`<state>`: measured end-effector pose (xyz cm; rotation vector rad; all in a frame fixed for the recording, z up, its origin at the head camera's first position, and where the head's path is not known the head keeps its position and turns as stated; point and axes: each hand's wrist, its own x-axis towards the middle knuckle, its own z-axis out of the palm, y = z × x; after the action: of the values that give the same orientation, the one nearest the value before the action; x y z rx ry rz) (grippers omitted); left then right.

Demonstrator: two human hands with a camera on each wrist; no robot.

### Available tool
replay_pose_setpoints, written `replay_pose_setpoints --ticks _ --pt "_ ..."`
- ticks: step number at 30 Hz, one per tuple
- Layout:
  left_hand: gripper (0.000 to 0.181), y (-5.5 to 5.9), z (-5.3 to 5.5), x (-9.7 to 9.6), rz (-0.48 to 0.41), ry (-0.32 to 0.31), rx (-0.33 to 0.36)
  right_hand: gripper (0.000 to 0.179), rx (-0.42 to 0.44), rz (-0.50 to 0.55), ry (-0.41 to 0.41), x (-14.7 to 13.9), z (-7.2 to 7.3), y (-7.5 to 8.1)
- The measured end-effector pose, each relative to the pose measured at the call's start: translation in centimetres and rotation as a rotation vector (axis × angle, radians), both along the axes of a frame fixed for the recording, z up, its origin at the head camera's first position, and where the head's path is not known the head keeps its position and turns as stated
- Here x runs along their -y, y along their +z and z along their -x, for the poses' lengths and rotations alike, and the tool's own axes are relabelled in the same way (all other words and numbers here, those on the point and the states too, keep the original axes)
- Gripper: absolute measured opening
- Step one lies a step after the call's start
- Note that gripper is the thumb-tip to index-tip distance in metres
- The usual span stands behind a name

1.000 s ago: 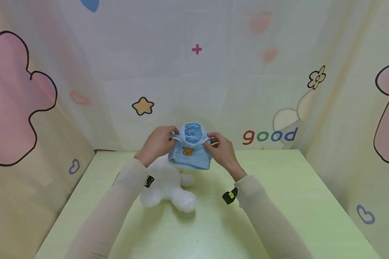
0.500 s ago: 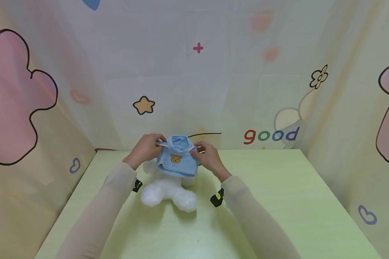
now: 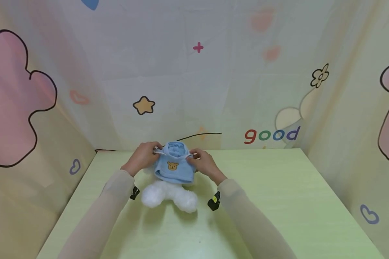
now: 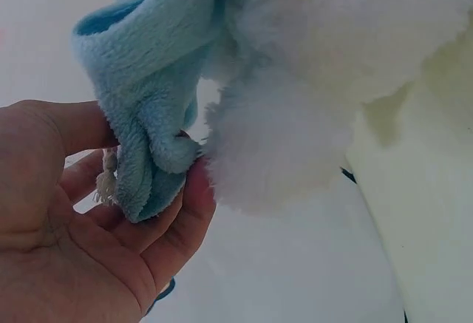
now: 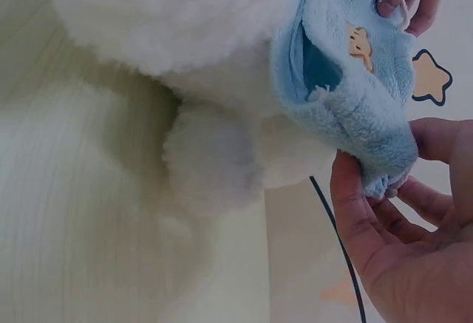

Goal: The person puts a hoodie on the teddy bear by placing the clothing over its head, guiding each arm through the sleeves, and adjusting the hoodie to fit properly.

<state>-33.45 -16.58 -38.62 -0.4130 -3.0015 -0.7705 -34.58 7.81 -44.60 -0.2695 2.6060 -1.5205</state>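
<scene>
Two hands are engaged with one light-blue fleece hoodie (image 3: 181,169), which is stretched between them with its bear-face patch (image 3: 172,166) turned toward the wearer of the head camera. Its left edge is pinched between thumb and fingers by the left hand (image 3: 145,154), a white cord (image 3: 160,152) lying beside those fingertips; its other edge is pinched likewise by the right hand (image 3: 203,163). Behind the garment, a fluffy white plush toy (image 3: 170,193) is partly hidden; its two legs are seen between the hands and nearer the wearer, on the pale surface (image 3: 262,212). Whether toy and cloth are touching cannot be told everywhere.

As judged, an early stage has been reached: the hoodie has been gripped, spread and lined up before the toy. No limb is seen passed through hem or sleeves, so any dressing is left to be done.
</scene>
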Motion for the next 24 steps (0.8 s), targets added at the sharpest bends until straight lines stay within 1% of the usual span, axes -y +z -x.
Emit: replay_pose_setpoints --ticks 4,7,10,11,15,18,22,24 --pt "0.031 -1.0 0.1 0.6 0.02 0.009 -0.019 0.042 0.032 0.007 0.023 0.0 0.1 -0.9" --pt "0.033 -1.8 0.0 1.2 0.024 0.019 0.002 0.044 0.058 0.014 0.034 0.0 0.1 -1.5" --pt "0.037 -2.5 0.0 1.9 0.007 0.031 0.026 0.047 0.094 0.014 0.045 0.0 -0.1 -1.9" --pt "0.038 -2.7 0.0 2.1 -0.001 0.035 0.034 0.049 0.108 0.017 0.046 0.0 -0.2 -2.1" --pt "0.04 -3.4 -0.2 3.0 -0.07 0.047 0.101 0.054 0.155 0.026 0.048 -0.1 -0.2 -2.9" --pt "0.04 -3.7 -0.2 3.5 -0.117 0.05 0.139 0.059 0.198 0.073 0.062 -0.1 -0.1 -3.5" --pt "0.038 -4.2 0.0 4.0 -0.104 0.039 0.103 0.065 0.273 0.171 0.112 0.1 0.0 -4.3" --pt "0.035 -4.4 0.1 4.1 -0.095 0.032 0.083 0.064 0.3 0.207 0.131 0.3 0.1 -4.6"
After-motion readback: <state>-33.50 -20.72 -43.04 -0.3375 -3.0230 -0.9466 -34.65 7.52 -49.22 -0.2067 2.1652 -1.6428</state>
